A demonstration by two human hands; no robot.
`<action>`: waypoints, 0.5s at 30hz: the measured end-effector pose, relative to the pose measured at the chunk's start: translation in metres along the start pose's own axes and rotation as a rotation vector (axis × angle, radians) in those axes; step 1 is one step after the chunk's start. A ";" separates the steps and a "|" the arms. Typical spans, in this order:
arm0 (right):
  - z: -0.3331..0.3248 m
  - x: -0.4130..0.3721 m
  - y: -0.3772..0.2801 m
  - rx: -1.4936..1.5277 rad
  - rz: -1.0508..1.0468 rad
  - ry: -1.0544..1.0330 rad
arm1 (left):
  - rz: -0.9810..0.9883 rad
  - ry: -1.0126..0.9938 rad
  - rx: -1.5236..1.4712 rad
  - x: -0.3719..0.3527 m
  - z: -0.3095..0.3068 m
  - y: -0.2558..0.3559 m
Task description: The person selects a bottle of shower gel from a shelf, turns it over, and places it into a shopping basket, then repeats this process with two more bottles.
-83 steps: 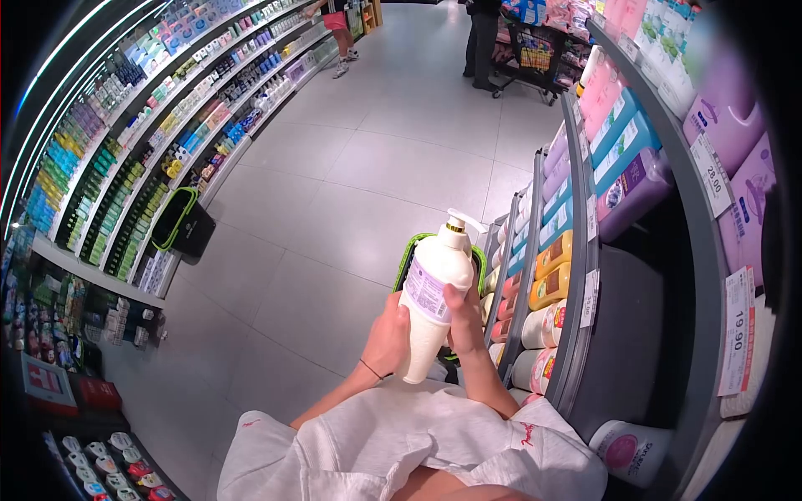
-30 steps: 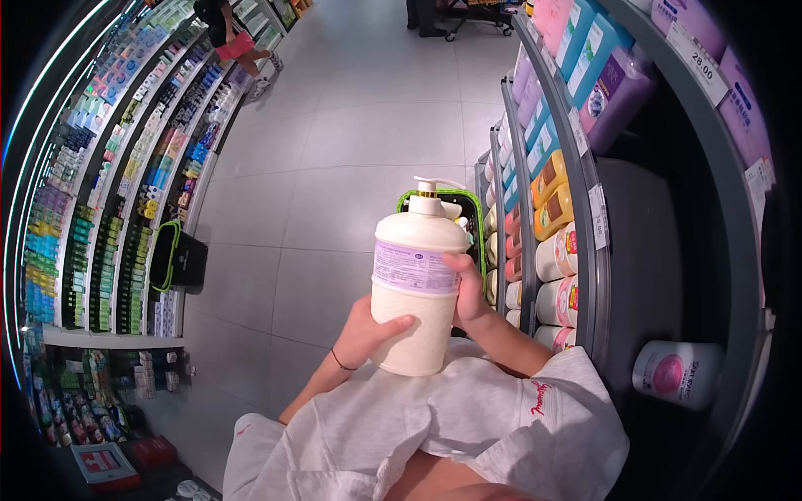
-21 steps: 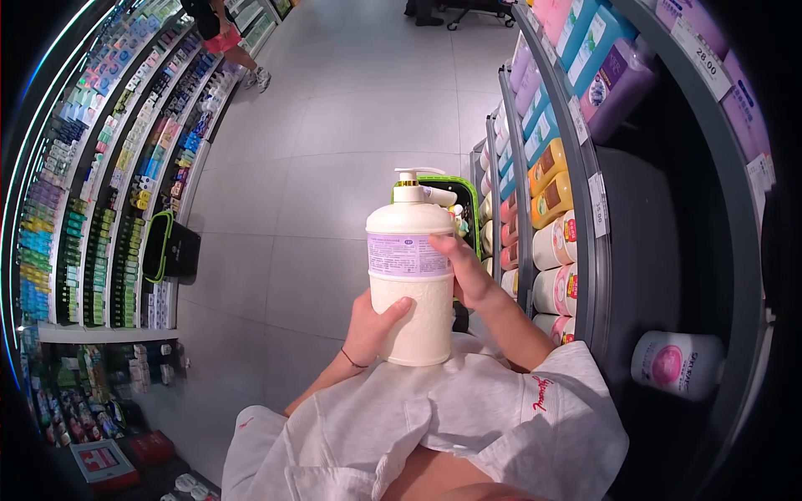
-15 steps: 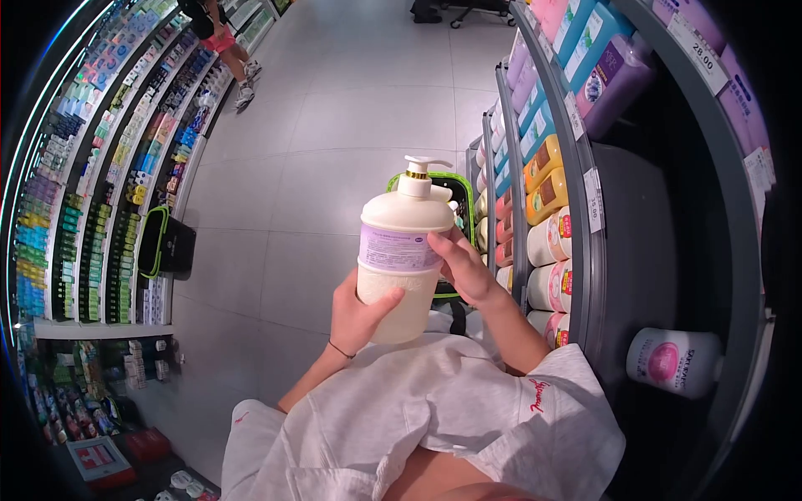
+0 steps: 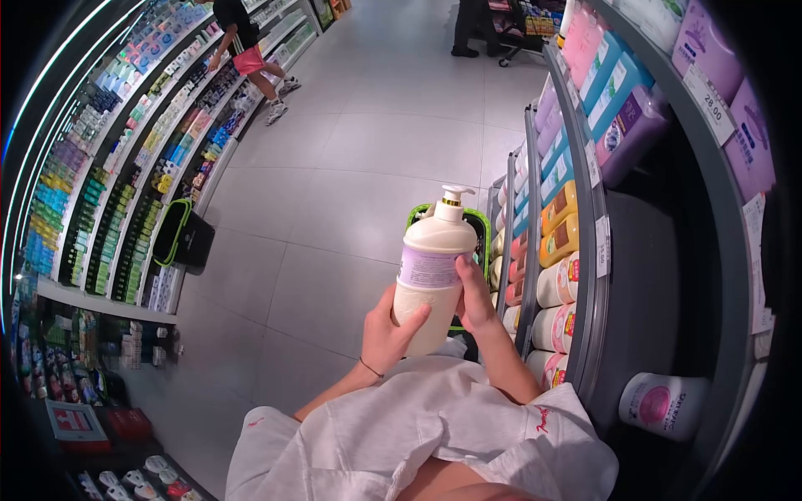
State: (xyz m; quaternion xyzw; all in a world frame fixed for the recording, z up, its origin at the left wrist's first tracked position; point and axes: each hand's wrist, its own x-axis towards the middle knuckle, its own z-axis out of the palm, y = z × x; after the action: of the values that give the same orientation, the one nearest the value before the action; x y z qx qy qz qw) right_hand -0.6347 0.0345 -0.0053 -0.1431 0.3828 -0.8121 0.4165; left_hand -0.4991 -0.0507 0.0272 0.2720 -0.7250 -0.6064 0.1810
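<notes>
A cream pump bottle (image 5: 436, 232) with a lilac printed label is held upright, slightly tilted, in front of my chest. My left hand (image 5: 391, 331) wraps the lower left side, its thumb across the front. My right hand (image 5: 476, 299) grips the right side, thumb at the label's edge and the other fingers hidden behind. The pump head with a gold collar points up and to the right. Behind and below the bottle, a black shopping basket with a green rim (image 5: 485, 230) is partly hidden; what lies in it is hard to make out.
On my right, shelves hold purple bottles (image 5: 632, 134), orange bottles (image 5: 560, 240) and a white tub (image 5: 664, 406). A second green-rimmed basket (image 5: 190, 238) is by the left shelves. A person in pink shorts (image 5: 249, 61) walks there; another person's dark legs (image 5: 473, 29) stand beside a cart.
The view has shifted, so the shelves and bottle sit differently in frame. My right thumb now rests against the label. The person in pink shorts has changed stride.
</notes>
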 end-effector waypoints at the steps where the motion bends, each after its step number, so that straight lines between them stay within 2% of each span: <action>1: -0.004 0.000 0.000 -0.004 0.005 -0.009 | 0.001 0.011 -0.003 -0.002 0.004 -0.002; 5: -0.008 0.002 -0.003 -0.013 0.003 0.046 | -0.046 -0.041 -0.048 -0.005 0.008 -0.002; 11: -0.005 0.004 -0.011 -0.052 -0.047 0.062 | 0.055 -0.057 -0.154 0.004 0.007 -0.008; 13: -0.002 0.001 -0.012 0.014 -0.044 0.135 | 0.070 -0.238 -0.217 0.005 0.004 -0.013; 15: -0.012 0.002 -0.003 0.117 0.035 0.143 | 0.127 -0.299 -0.268 0.006 0.006 -0.021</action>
State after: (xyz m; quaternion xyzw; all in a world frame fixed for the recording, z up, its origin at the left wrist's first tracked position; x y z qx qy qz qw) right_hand -0.6443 0.0401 -0.0108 -0.0533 0.3660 -0.8338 0.4099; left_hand -0.5042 -0.0521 0.0045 0.1060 -0.6723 -0.7184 0.1438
